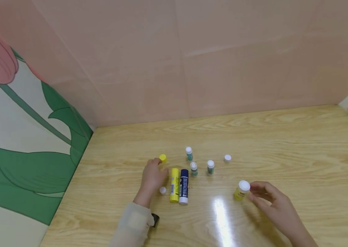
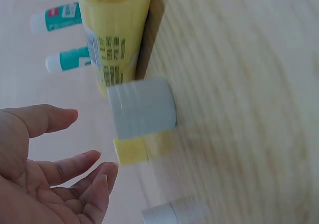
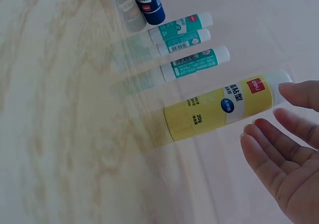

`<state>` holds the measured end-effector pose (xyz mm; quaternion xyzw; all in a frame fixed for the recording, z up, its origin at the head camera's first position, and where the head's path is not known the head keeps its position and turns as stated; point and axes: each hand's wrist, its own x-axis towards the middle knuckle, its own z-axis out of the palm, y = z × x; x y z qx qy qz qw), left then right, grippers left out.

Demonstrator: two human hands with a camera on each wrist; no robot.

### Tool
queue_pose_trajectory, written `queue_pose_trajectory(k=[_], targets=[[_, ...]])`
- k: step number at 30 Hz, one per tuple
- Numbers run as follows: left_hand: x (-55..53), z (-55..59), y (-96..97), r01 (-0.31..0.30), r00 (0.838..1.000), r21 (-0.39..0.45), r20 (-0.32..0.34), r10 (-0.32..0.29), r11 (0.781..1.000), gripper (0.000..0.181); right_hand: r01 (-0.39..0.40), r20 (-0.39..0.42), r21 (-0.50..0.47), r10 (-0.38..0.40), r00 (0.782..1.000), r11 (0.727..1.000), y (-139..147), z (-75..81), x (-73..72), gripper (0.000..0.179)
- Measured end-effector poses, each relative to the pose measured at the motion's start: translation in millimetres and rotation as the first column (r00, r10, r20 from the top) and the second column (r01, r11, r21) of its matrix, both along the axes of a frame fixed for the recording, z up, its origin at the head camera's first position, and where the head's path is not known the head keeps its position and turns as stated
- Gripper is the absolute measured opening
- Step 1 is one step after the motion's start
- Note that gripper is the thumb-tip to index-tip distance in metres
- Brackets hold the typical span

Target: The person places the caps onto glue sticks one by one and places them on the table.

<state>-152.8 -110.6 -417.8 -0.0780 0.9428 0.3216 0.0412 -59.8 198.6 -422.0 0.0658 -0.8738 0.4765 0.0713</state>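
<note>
A plain pinkish backdrop rises behind a light wood-grain table, with a panel painted with a pink flower and green leaves along the left side. A pale sleeve covers the left forearm, and a small black device sits beside its cuff.

The right hand has its thumb and fingers parted and loosely bent beside the white cap of a thick yellow glue stick, which stands upright on the table at the right of the group, its label reading "20g". Whether the fingertips touch that cap I cannot tell. The left hand is loosely spread, thumb apart from the fingers, and has hold of nothing; in the head view its fingertips are at or just beside a loose yellow cap.

To the right of the left hand, a slimmer yellow glue stick and a navy glue stick with a white end lie side by side. Just beyond them stand three small teal glue sticks, upright and white-capped.

One loose white cap lies right of the teal trio; a smaller white cap sits between the left wrist and the slimmer yellow glue stick. The left wrist view shows another white piece at its lower edge.
</note>
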Motion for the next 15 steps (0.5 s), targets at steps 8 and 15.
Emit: queue_pose_trajectory(k=[8,15], targets=[[-8.7,2.3,-1.4,0.059,0.998,-0.022,-0.010,-0.059,0.998,0.041,-0.040,-0.015,-0.022,0.040,0.999,0.999,-0.9,-3.9,-0.9,0.030],[-13.8,2.4,-4.6,0.126,0.992,-0.076,-0.018,-0.127,0.989,0.044,-0.050,-0.045,-0.030,0.049,0.998,0.998,-11.1,-4.3,-6.2,0.034]])
